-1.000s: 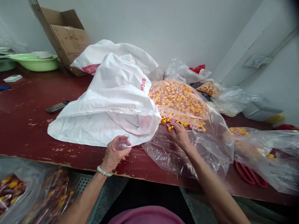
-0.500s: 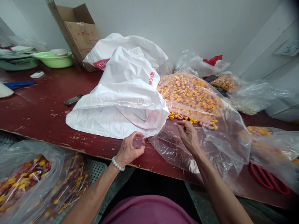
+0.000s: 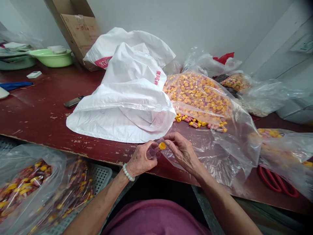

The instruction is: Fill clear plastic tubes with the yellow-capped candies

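Note:
In front of my lap, my left hand (image 3: 143, 158) is wrapped round a small clear, purplish plastic cup (image 3: 151, 152). My right hand (image 3: 179, 150) has come up close beside it, thumb and fingers pinched together at a small piece with a yellow cap (image 3: 161, 146). The yellow end of that piece shows between both hands, at the cup; whether it is inside the cup is hard to tell. Just beyond, a clear plastic bag (image 3: 244, 130) holds many such yellow-capped pieces (image 3: 200, 94), and several lie at its mouth.
A white woven sack (image 3: 122, 98) lies on the dark red table (image 3: 44, 111). A phone (image 3: 73, 101), a green basin (image 3: 52, 58) and a cardboard box (image 3: 83, 34) are to its left. Red-handled scissors (image 3: 276, 182) lie at right. Filled bags (image 3: 24, 186) stand below the table's left edge.
My right hand has moved from the mouth of the bag back to my left hand, and a yellow-capped piece now shows between them. The left hand keeps the cup.

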{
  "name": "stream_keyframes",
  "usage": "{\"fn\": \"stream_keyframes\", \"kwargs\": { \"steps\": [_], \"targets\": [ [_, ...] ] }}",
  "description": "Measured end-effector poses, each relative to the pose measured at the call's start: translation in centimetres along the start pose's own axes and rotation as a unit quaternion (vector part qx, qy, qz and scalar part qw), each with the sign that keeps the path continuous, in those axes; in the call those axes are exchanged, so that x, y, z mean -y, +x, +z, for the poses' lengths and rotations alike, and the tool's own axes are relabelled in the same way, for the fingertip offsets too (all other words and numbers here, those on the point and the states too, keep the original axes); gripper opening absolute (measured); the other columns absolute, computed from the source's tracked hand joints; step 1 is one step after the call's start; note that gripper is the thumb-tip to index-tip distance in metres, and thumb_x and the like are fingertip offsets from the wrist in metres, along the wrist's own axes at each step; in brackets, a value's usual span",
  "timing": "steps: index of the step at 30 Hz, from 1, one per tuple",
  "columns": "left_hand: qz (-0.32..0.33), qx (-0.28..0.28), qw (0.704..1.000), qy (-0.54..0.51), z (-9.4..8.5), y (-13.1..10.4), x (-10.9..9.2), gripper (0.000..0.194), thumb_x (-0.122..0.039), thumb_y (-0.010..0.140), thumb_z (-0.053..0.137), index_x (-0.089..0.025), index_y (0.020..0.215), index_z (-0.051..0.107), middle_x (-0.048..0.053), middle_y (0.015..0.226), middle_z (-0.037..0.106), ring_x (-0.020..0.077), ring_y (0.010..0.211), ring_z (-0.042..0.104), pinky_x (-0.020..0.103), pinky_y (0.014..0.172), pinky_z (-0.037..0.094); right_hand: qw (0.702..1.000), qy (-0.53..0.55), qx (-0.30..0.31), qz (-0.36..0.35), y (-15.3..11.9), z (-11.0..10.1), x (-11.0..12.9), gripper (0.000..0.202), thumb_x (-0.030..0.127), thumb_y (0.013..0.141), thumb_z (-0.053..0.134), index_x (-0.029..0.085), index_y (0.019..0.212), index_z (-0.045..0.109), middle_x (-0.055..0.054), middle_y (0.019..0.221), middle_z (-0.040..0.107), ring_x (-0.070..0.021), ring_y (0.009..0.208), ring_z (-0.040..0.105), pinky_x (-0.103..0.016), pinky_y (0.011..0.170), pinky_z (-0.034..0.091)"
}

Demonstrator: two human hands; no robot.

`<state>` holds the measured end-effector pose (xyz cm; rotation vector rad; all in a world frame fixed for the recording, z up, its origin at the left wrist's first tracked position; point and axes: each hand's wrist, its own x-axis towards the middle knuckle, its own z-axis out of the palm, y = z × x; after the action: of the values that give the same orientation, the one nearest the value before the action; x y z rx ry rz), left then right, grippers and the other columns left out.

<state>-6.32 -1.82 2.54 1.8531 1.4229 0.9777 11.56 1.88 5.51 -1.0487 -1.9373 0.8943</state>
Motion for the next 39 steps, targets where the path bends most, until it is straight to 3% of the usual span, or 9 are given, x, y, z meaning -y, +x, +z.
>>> {"fn": "stream_keyframes", "kwargs": {
  "steps": [5,9,15,18,24,28,31,34,39],
  "targets": [
    [0.03,0.042,0.999,-0.003,-0.3,-0.4,-1.1,0.033,-0.01,0.062,0.055,-0.018,0.093,0.058,0.0,0.078,0.065,0.0132,0.064,0.058,0.023,0.064,0.045,0.924,0.324,0.141,0.148,-1.1,0.7,0.0,0.034,0.038,0.078,0.064,0.02,0.105,0.055,-0.002,0.093,0.061,-0.0146,0.079,0.059,-0.028,0.071,0.049],
    [0.04,0.051,0.997,-0.03,0.3,-0.3,-1.7,0.026,-0.009,0.061,0.054,-0.018,0.086,0.058,0.0,0.074,0.063,0.0121,0.061,0.055,0.023,0.061,0.044,0.898,0.382,0.145,0.163,-2.0,1.1,0.4,0.029,0.034,0.082,0.061,0.021,0.106,0.056,-0.002,0.093,0.061,-0.0127,0.079,0.057,-0.027,0.072,0.047],
    [-0.037,0.019,0.989,-0.139,2.2,0.7,-0.3,0.026,-0.011,0.062,0.059,-0.017,0.087,0.054,0.001,0.074,0.062,0.0139,0.068,0.06,0.025,0.067,0.048,0.993,0.004,-0.055,0.108,2.3,-3.7,-4.9,0.024,0.038,0.087,0.051,0.019,0.1,0.06,-0.005,0.095,0.062,-0.0181,0.083,0.057,-0.032,0.073,0.047],
    [-0.053,0.016,0.986,-0.157,2.0,0.7,0.5,0.027,-0.011,0.063,0.06,-0.017,0.088,0.053,0.001,0.074,0.062,0.0136,0.068,0.06,0.024,0.068,0.048,0.917,-0.361,-0.124,0.118,4.9,-7.0,-9.4,0.024,0.025,0.084,0.055,0.017,0.105,0.061,-0.013,0.109,0.058,-0.0265,0.097,0.053,-0.039,0.081,0.044],
    [-0.051,0.01,0.988,-0.143,1.5,0.5,0.8,0.031,-0.01,0.063,0.059,-0.016,0.093,0.053,0.002,0.077,0.062,0.0139,0.072,0.061,0.025,0.069,0.048,0.894,-0.424,-0.09,0.111,6.2,-8.1,-12.9,0.015,0.019,0.08,0.055,0.014,0.089,0.065,-0.017,0.1,0.061,-0.0323,0.104,0.048,-0.042,0.084,0.039],
    [-0.043,0.003,0.99,-0.133,1.5,0.3,0.6,0.031,-0.009,0.064,0.057,-0.016,0.093,0.052,0.001,0.08,0.061,0.0126,0.072,0.06,0.024,0.069,0.047,0.917,-0.368,-0.106,0.113,4.8,-6.2,-10.7,0.019,0.025,0.086,0.046,0.013,0.092,0.06,-0.013,0.093,0.062,-0.0237,0.09,0.054,-0.035,0.079,0.042],
    [-0.048,0.006,0.991,-0.122,1.5,0.4,0.1,0.03,-0.009,0.063,0.057,-0.016,0.092,0.053,0.0,0.078,0.06,0.0118,0.071,0.059,0.023,0.068,0.047,0.981,-0.111,-0.137,0.083,2.4,-3.8,-6.7,0.025,0.036,0.092,0.039,0.016,0.095,0.055,-0.004,0.082,0.06,-0.0151,0.071,0.055,-0.027,0.065,0.045],
    [-0.052,0.014,0.992,-0.117,1.3,0.5,-0.5,0.03,-0.008,0.062,0.057,-0.015,0.091,0.054,0.0,0.077,0.06,0.0113,0.069,0.056,0.022,0.066,0.045,0.987,0.109,-0.112,0.03,-0.1,-0.9,-2.1,0.018,0.036,0.091,0.046,0.02,0.094,0.053,0.0,0.079,0.057,-0.0121,0.069,0.054,-0.025,0.064,0.045],
    [-0.058,0.022,0.991,-0.115,1.2,0.6,-0.8,0.027,-0.009,0.06,0.059,-0.013,0.086,0.055,-0.001,0.076,0.057,0.0109,0.067,0.052,0.022,0.062,0.043,0.993,0.072,-0.06,-0.066,-2.1,1.8,0.7,0.008,0.026,0.089,0.051,0.022,0.091,0.057,-0.002,0.091,0.058,-0.0146,0.085,0.054,-0.031,0.078,0.044]
  ]
}}
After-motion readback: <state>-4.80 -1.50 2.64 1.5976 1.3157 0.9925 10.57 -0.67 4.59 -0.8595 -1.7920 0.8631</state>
